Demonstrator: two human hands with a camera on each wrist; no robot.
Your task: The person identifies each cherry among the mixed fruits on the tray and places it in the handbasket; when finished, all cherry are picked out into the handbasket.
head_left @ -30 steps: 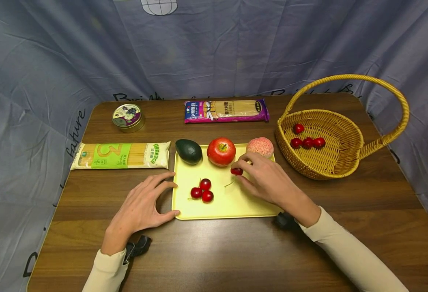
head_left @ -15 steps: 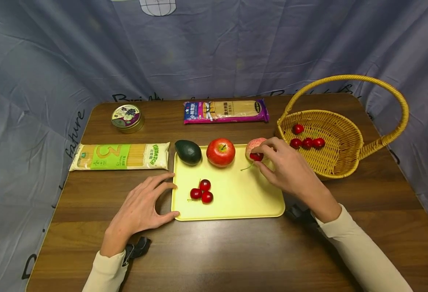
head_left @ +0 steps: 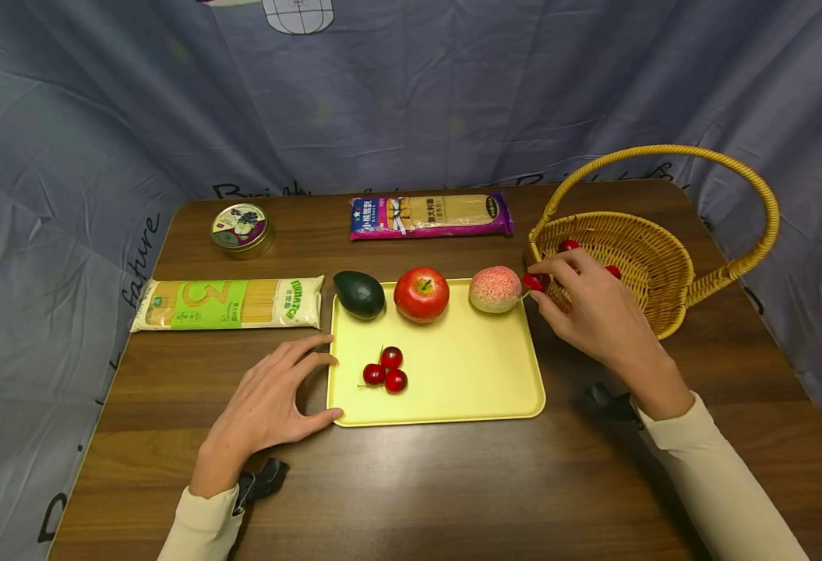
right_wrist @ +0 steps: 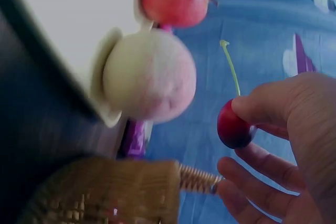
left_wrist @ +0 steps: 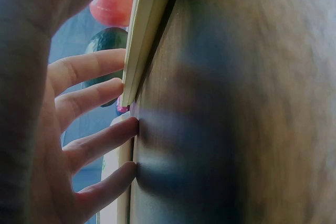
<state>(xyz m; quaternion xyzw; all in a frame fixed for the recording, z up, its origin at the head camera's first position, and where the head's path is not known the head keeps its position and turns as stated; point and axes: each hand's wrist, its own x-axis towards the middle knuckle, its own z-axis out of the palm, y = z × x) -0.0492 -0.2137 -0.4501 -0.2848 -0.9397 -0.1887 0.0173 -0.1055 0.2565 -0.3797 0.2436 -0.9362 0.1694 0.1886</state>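
My right hand pinches a red cherry by thumb and fingertips, its green stem sticking out. It is held between the peach and the near left rim of the wicker basket. My left hand rests at the left edge of the yellow tray, fingers spread and thumb at the near corner; in the left wrist view two fingertips touch the rim. Three cherries lie together on the tray, with an avocado and an apple along its far side. Cherries in the basket are partly hidden by my right hand.
A spaghetti packet lies left of the tray. Behind the tray is a purple noodle packet. A round tin stands at the far left. The basket's tall handle arches over its right side. A grey-blue curtain hangs behind the table.
My right hand has carried the cherry rightward from above the tray, past the peach, to the basket's left side. The left hand has stayed at the tray's edge.
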